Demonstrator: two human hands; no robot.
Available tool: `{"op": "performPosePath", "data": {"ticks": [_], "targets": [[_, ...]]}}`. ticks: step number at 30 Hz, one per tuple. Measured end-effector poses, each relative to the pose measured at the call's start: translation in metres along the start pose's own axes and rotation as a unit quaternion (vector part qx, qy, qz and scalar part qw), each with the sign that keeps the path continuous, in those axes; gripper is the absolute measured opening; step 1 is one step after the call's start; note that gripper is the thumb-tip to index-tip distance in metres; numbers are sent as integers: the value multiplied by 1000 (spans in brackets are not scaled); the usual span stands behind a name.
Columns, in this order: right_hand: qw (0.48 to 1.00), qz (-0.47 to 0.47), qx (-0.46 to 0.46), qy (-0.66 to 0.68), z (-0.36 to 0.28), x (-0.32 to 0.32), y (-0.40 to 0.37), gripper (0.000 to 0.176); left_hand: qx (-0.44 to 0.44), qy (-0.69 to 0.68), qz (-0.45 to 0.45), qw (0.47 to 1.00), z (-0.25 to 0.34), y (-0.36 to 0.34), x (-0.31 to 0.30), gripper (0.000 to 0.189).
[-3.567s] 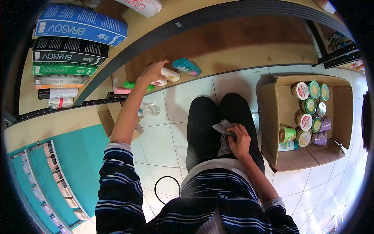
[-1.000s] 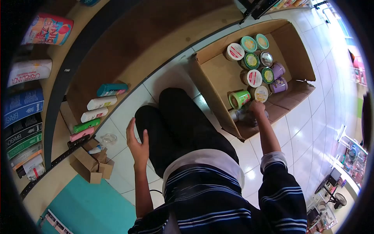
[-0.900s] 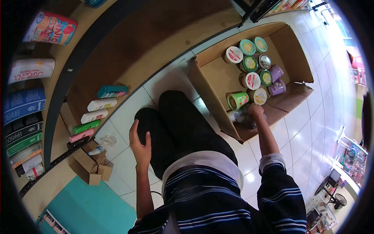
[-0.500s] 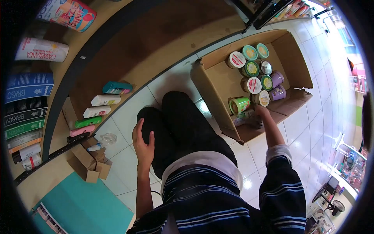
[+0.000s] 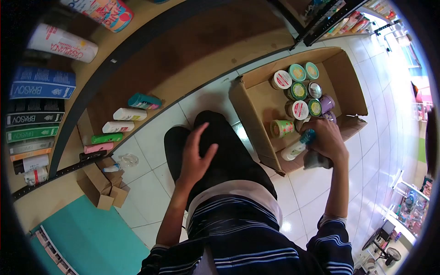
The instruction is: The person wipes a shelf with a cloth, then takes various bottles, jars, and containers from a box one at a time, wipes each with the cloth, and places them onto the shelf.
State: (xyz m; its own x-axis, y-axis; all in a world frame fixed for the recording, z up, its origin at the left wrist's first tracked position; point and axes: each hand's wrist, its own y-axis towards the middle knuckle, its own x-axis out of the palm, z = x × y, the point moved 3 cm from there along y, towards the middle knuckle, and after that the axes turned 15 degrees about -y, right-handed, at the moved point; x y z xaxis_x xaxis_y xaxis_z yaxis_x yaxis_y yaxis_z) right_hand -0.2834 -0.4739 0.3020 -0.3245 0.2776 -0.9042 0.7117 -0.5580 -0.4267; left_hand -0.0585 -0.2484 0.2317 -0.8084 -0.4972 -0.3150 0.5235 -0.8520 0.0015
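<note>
My right hand [image 5: 329, 141] is closed over the near side of the cardboard box [image 5: 253, 120], its fingers around the teal cap of a white bottle [image 5: 293, 151]. A blurred grey item [image 5: 317, 160] hangs under the same hand, and I cannot tell what it is. Beyond the fingers, several tubs with round lids stand in the box, among them a red-and-white lidded tub [image 5: 300, 110] and a green tub [image 5: 282, 128]. Purple tubs [image 5: 327, 104] are partly hidden behind the hand. My left hand [image 5: 198, 158] is open and holds nothing, fingers apart above my thighs.
On the low shelf at left, several bottles lie in a row, including a teal bottle [image 5: 144, 101] and a green bottle [image 5: 107, 138]. Higher up stand boxes [image 5: 42, 83] and cans. A small opened carton [image 5: 101, 187] and clear plastic [image 5: 129, 160] lie on the tiled floor.
My right hand has risen from inside the box toward me, bringing the bottle and the grey item with it. My left hand has moved right and up, over my thighs.
</note>
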Motion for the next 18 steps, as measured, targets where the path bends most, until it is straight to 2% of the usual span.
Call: {"op": "performPosePath", "data": {"ticks": [1, 2, 3, 4, 5, 6, 7, 8, 9, 10, 11, 12, 13, 15, 16, 17, 18], "targets": [[1000, 3, -6, 1, -7, -17, -2, 32, 12, -46, -34, 998, 5, 4, 9, 50], [997, 17, -74, 36, -17, -32, -4, 31, 24, -91, -67, 993, 10, 7, 18, 51], [987, 30, -141, 71, -27, -44, -4, 30, 24, -86, -61, 994, 14, 10, 22, 51], [986, 32, -149, 71, -35, -51, 0, 30, 46, -122, -105, 986, 21, 11, 30, 53], [969, 23, -213, 126, -45, -58, 5, 30, 67, -156, -147, 974, 28, 12, 37, 55], [944, 12, -278, 179, -57, -63, 9, 31, 67, -150, -138, 977, 34, 10, 43, 55], [940, 15, -290, 178, -67, -61, 17, 31, 6, -291, -177, 940, 38, 5, 52, 52], [924, 41, -303, 227, -77, -55, 26, 33, -52, -425, -209, 879, 41, 0, 57, 49], [905, 65, -316, 277, -89, -52, 34, 34, -51, -419, -196, 885, 42, -2, 56, 49], [894, 45, -261, 361, -105, -50, 40, 35, -54, -367, -106, 923, 40, -2, 50, 47], [862, 95, -189, 460, -125, -35, 47, 35, -58, -310, -14, 949, 38, -2, 43, 45], [814, 142, -111, 552, -145, -15, 54, 34, -105, -464, 38, 879, 29, -3, 40, 36], [812, 137, -120, 554, -168, -6, 53, 34, -104, -459, 47, 881, 20, -3, 36, 36], [844, 333, -56, 416, -195, -1, 44, 39, -71, -470, 110, 873, -2, -1, 26, 38], [843, 330, -61, 421, -206, 9, 40, 39, -119, -559, 140, 808, -18, -1, 21, 36], [850, 345, -99, 386, -217, 18, 33, 44, -121, -556, 144, 810, -16, 1, 13, 36], [855, 359, -137, 347, -225, 26, 27, 49, -105, -512, 142, 841, -12, 3, 4, 37]]}}
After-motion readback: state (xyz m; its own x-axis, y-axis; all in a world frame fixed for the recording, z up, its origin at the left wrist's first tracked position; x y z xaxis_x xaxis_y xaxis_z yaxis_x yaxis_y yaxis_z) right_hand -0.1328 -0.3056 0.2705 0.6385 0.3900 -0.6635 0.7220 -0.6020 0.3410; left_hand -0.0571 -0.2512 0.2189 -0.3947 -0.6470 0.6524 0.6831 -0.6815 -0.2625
